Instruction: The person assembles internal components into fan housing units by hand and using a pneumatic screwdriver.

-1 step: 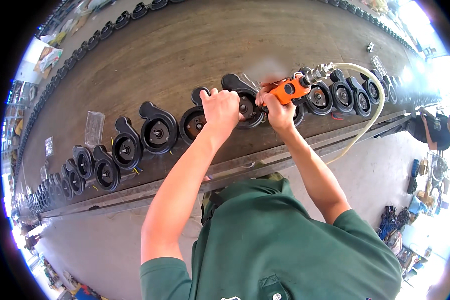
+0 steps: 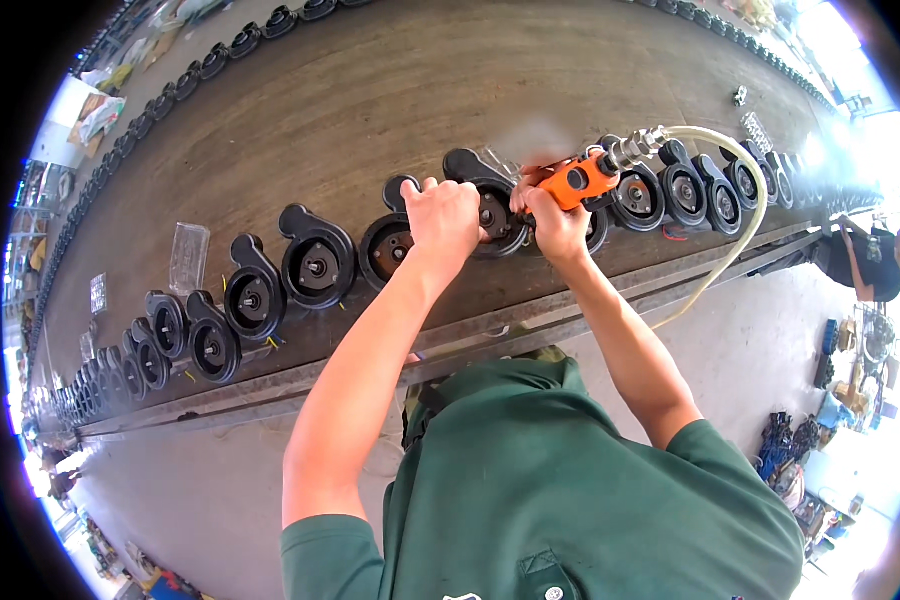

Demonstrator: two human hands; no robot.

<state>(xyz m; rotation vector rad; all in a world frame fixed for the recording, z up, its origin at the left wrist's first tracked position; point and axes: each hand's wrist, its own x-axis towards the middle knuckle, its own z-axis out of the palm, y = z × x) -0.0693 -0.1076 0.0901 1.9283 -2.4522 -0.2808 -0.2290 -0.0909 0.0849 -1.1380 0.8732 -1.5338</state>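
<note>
My left hand (image 2: 445, 220) is closed over the left rim of a black snail-shaped blower housing (image 2: 498, 212), its fingers curled and the thumb by the housing's inside. A round metal part sits within that housing. In my right hand (image 2: 560, 225) is an orange air tool (image 2: 582, 183), held beside the housing's right edge. A clear hose (image 2: 765, 190) runs from the tool's metal fittings (image 2: 635, 148). The tool's working end is hidden by my fingers. Directly left of my left hand, another black blower housing (image 2: 378, 250) is partly covered by it.
More black housings line the bench (image 2: 370, 110) both ways, including one with a bare shaft (image 2: 317, 268). Clear plastic trays (image 2: 189, 257) lie behind them. The metal bench edge (image 2: 470, 335) runs before me. Another person (image 2: 870, 255) stands at the far right.
</note>
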